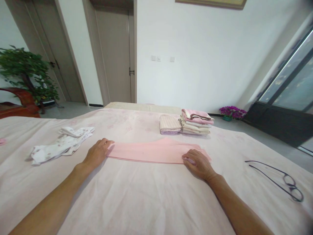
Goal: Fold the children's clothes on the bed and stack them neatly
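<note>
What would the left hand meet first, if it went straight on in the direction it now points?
Probably the pink cloth: the left hand already touches its end, though exact depth is unclear.

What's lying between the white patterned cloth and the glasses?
A pink cloth, with the left hand at one end and the right hand near the other, in the head view.
</note>
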`<move>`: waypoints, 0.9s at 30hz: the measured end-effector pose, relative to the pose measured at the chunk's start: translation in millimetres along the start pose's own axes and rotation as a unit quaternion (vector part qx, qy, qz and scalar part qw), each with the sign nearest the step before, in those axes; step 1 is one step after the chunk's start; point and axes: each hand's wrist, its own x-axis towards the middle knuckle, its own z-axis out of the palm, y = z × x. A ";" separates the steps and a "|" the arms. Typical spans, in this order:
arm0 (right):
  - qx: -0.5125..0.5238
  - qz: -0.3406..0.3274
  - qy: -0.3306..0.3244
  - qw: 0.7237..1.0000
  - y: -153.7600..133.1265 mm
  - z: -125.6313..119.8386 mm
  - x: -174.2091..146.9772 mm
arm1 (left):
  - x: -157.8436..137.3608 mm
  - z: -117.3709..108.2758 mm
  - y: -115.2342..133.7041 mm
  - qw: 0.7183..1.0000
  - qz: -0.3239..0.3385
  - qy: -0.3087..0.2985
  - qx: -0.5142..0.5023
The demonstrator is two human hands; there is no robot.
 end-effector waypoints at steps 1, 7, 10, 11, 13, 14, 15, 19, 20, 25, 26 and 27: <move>0.009 -0.006 -0.011 1.000 -3.5 -0.8 0.8 | 0.5 0.0 1.2 1.000 0.021 -0.012 -0.014; 0.046 -0.013 -0.033 0.998 -6.1 2.2 1.1 | 2.5 -5.0 5.9 0.998 0.019 -0.046 0.027; 0.053 0.002 -0.029 0.998 -4.5 5.4 0.0 | 1.5 -7.5 10.6 0.994 -0.023 -0.042 0.096; 0.056 0.003 -0.028 0.998 -5.3 5.9 0.0 | 0.9 -7.7 12.5 0.992 -0.032 -0.037 0.115; 0.061 0.000 -0.029 0.998 -9.3 6.0 1.1 | -0.4 -7.2 16.1 0.988 -0.045 -0.028 0.144; 0.064 -0.004 -0.031 0.997 -12.1 5.7 2.2 | -1.0 -6.5 17.5 0.987 -0.050 -0.026 0.153; 0.065 -0.010 -0.034 0.997 -15.1 5.5 3.5 | -1.5 -5.7 18.7 0.986 -0.054 -0.026 0.158; 0.063 -0.027 -0.046 0.997 -24.1 5.4 8.7 | -1.8 -1.9 19.1 0.985 -0.069 -0.020 0.155; 0.062 -0.027 -0.046 0.997 -25.0 5.6 9.3 | -1.3 -0.7 18.1 0.987 -0.073 -0.011 0.145; 0.055 -0.022 -0.037 0.998 -26.7 4.4 8.6 | 3.7 9.2 8.7 1.000 -0.008 -0.006 -0.010; 0.055 -0.024 -0.038 0.997 -27.3 4.1 8.3 | 4.8 11.6 6.4 0.998 0.020 -0.024 -0.047; 0.055 -0.028 -0.041 0.997 -28.1 4.0 8.1 | 5.7 13.8 4.3 0.995 0.043 -0.041 -0.074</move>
